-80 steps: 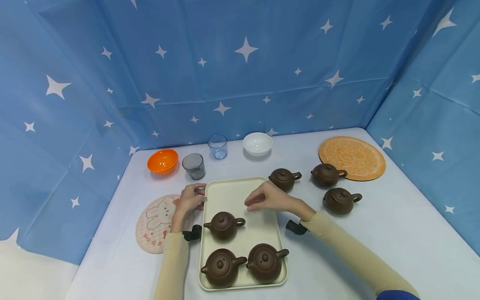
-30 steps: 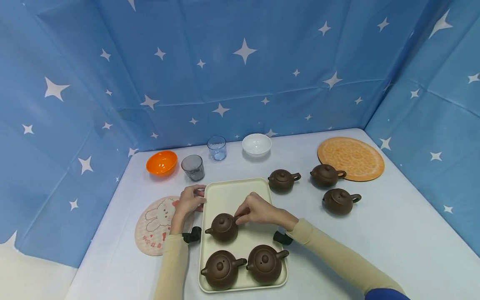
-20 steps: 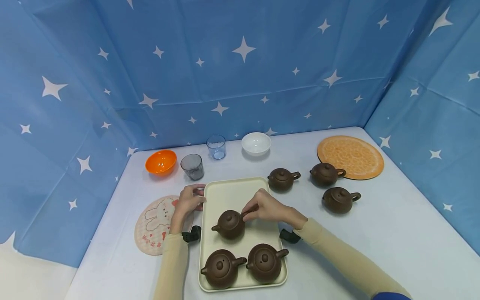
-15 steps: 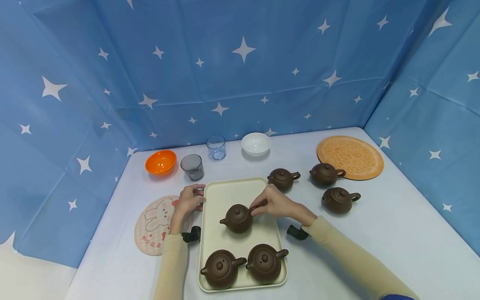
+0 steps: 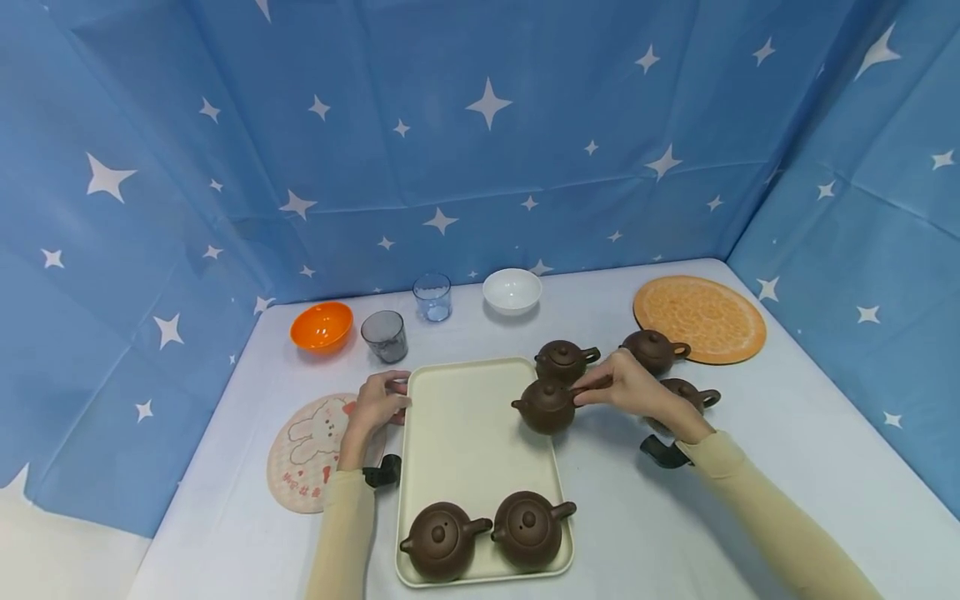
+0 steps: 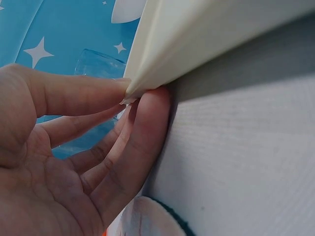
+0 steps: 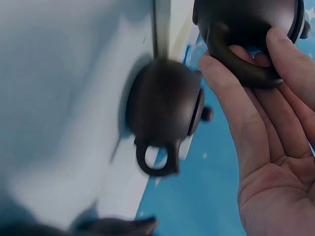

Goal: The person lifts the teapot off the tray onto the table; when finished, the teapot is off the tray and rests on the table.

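Observation:
My right hand [image 5: 628, 388] pinches the handle of a dark brown teapot [image 5: 546, 410], which hangs over the right edge of the cream tray [image 5: 457, 458]. In the right wrist view, thumb and fingers close on the handle of this teapot [image 7: 246, 17]. At the tray's left side, my left hand [image 5: 373, 410] grips the rim; the left wrist view shows the thumb above the tray edge [image 6: 147, 54] and a finger beneath it. Two more brown teapots stand along the tray's near end, one on the left [image 5: 441, 542], one on the right [image 5: 528, 530].
Beyond the held teapot stands another teapot [image 5: 561, 358], with two more to its right, the nearer one [image 5: 693, 393] partly hidden by my hand. An orange bowl [image 5: 322, 327], grey glass [image 5: 386, 337], blue glass [image 5: 433, 298] and white bowl [image 5: 512, 292] line the back. Round mats lie either side.
My right hand reached down to the teapot on the tray's middle, took its handle, and carried it right and away to the tray's right edge. The left hand stays on the rim.

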Demonstrator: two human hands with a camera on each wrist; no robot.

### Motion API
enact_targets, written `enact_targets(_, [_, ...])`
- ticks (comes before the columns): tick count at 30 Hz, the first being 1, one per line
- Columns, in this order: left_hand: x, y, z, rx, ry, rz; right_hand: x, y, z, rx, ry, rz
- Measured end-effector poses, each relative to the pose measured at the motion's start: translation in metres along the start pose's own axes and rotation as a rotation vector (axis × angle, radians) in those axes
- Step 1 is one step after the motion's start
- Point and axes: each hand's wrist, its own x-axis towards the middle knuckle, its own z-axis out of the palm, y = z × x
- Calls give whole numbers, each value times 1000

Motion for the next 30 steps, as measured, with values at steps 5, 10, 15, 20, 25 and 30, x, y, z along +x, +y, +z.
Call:
enact_targets(5, [0,0,0,-2,1,3,-12,8,-15,-44,23,72])
enact_targets(10, [0,0,1,5,11,-1,-20,15,-20,-59,36,122])
enact_targets(15, [0,-1,1,24,16,-5,-23,20,-20,-52,23,110])
enact_targets(20, [0,-1,1,17,15,-4,-23,23,-17,-51,4,122])
enact_targets(25, [0,-2,1,1,8,-2,-23,25,-15,-57,-4,127])
enact_targets(30, [-1,-2,1,-6,9,1,-24,27,-14,-59,-26,128])
